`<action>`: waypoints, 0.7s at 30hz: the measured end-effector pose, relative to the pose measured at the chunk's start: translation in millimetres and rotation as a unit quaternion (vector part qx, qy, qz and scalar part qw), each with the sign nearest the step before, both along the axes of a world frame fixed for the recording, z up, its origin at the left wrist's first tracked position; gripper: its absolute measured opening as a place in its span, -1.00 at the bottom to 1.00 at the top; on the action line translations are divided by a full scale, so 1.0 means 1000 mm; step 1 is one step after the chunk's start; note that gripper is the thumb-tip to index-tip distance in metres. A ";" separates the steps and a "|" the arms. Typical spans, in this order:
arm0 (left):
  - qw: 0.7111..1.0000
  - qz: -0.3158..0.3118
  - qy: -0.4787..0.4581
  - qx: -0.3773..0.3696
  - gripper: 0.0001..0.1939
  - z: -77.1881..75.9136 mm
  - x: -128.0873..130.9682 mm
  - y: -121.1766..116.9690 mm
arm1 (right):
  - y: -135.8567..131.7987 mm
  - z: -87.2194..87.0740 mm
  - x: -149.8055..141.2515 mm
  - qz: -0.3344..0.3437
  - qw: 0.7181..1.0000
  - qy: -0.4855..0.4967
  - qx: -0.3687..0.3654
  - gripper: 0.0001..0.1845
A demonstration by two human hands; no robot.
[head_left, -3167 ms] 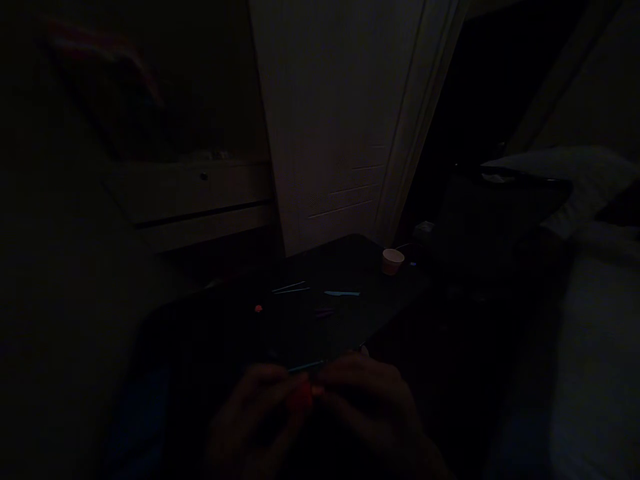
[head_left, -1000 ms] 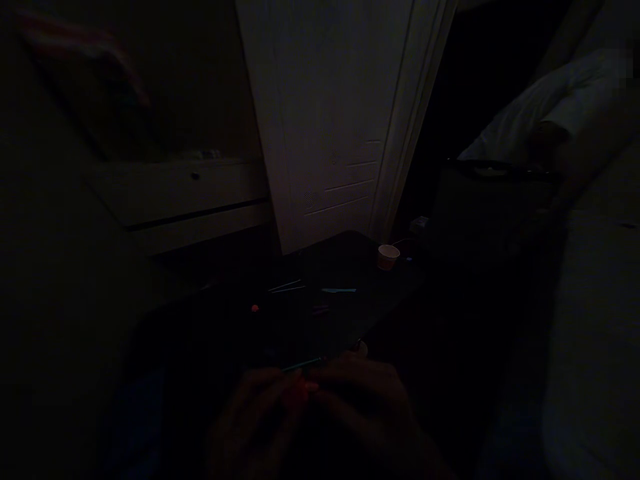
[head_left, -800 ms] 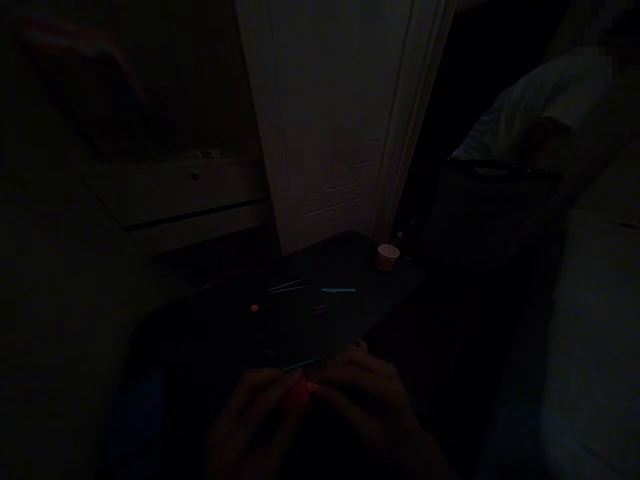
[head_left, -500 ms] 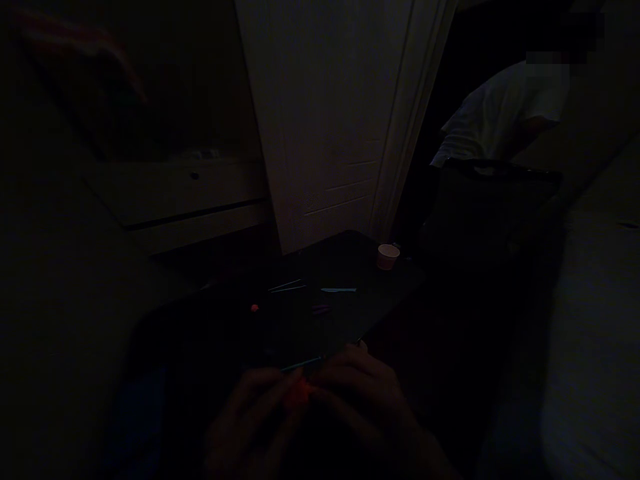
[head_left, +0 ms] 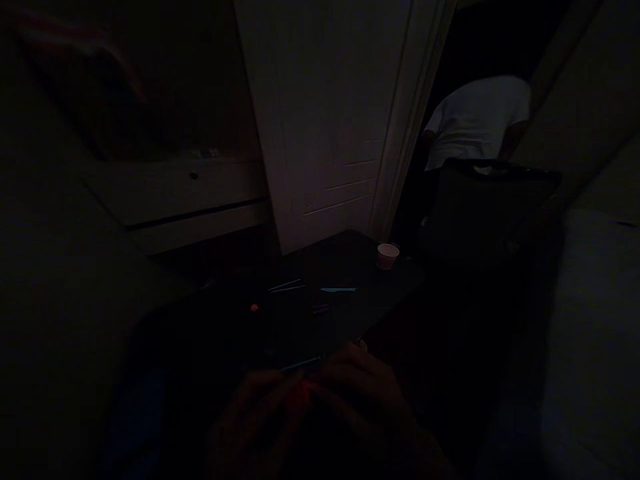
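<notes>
In the dim head view, a small red piece (head_left: 298, 395), its kind too dark to make out, sits between my two hands. My left hand (head_left: 255, 407) is closed on its left side, fingertips pinching it. From the other side my right hand (head_left: 363, 387) presses its fingertips against the same piece. Just beyond the fingers lies a thin light-blue stick (head_left: 300, 364) on the dark table (head_left: 345, 250). Farther off rest a light-blue plastic knife (head_left: 338, 290), a pair of thin sticks (head_left: 287, 287), a dark purple item (head_left: 321, 309) and a small orange-red lump (head_left: 255, 308).
A pale paper cup (head_left: 387, 257) stands near the table's far right corner. Behind the table rise a light door (head_left: 325, 120) and a drawer unit (head_left: 185, 193). A dark chair back (head_left: 480, 213) is at right, with a person in a white shirt (head_left: 475, 120) beyond it.
The person in the white shirt has shifted left and turned, bending lower behind the chair. My hands and the red piece stay in nearly the same spot.
</notes>
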State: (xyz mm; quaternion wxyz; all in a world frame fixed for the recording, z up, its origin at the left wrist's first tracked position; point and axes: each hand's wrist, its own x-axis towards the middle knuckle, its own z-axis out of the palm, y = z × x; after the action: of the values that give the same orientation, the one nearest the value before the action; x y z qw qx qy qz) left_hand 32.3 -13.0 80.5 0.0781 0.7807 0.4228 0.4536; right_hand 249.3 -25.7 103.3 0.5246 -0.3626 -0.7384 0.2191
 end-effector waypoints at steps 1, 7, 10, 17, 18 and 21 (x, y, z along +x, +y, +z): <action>1.000 0.007 -0.004 -0.006 -0.78 0.000 0.000 0.000 | 0.000 0.000 0.000 0.003 1.000 -0.001 0.000 -0.84; 1.000 -0.005 -0.010 -0.021 -0.80 0.000 0.000 -0.002 | -0.002 0.001 -0.001 0.012 1.000 0.004 0.011 -0.84; 1.000 0.006 -0.008 -0.014 -0.77 0.000 0.000 -0.002 | -0.002 0.000 0.001 0.011 1.000 0.004 -0.003 -0.82; 1.000 0.019 0.002 0.002 -0.77 0.004 0.000 0.001 | 0.000 -0.001 0.002 0.028 0.999 0.021 -0.012 -0.80; 1.000 0.020 0.006 -0.003 -0.77 0.004 0.000 0.001 | 0.000 -0.001 0.002 0.032 0.999 0.019 -0.015 -0.80; 1.000 0.017 0.010 -0.001 -0.75 0.005 -0.001 0.001 | 0.001 -0.001 0.002 0.037 0.999 0.008 -0.014 -0.80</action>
State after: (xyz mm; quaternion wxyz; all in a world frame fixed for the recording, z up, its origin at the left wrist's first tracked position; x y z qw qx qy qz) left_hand 31.8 -12.0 85.0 0.0667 0.7779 0.4373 0.4464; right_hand 251.6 -24.8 102.3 0.5169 -0.3407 -0.7438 0.2520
